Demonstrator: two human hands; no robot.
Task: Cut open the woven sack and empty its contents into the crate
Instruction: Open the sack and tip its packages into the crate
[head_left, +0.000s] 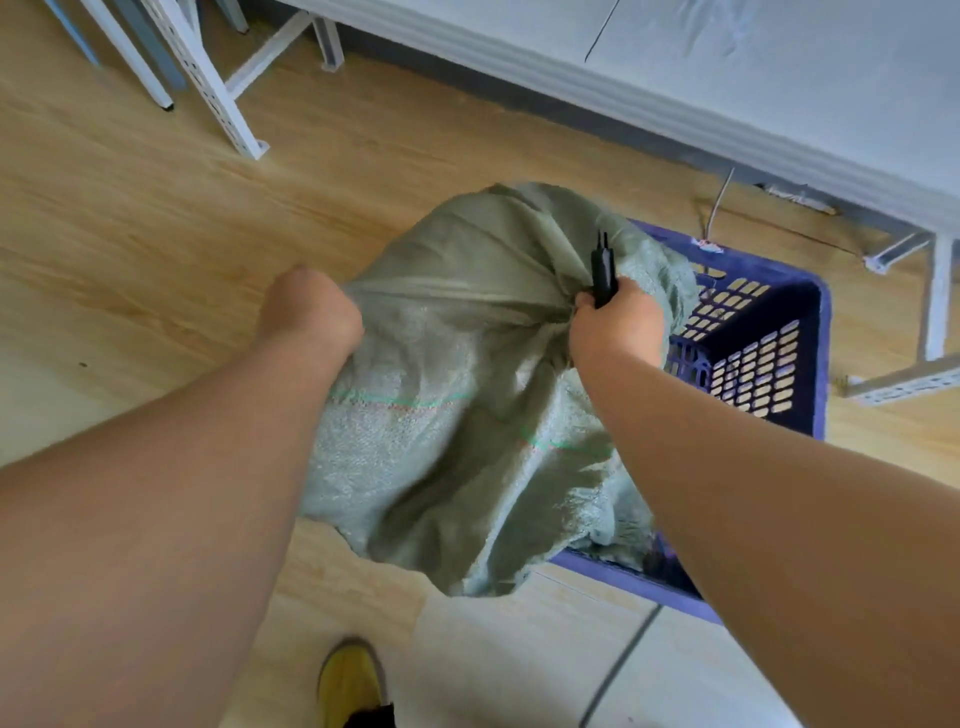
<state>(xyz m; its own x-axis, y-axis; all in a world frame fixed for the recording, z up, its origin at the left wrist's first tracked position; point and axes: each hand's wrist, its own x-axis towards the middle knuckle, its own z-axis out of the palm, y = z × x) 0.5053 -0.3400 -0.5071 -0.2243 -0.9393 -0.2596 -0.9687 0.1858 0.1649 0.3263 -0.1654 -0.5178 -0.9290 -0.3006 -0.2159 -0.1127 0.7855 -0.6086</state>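
We hold the green sack (467, 374) tipped over the blue crate (769, 364), left hand (311, 312) bunching cloth, right hand (615, 322) gripping cloth and black cutter (602, 270); best lift higher, blade pointed away.

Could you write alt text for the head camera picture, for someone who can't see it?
Seen from above, a person's left hand and right hand grip a green woven sack that lies partly in a blue plastic crate on a wooden floor. The right hand also holds a black tool, pointing up.
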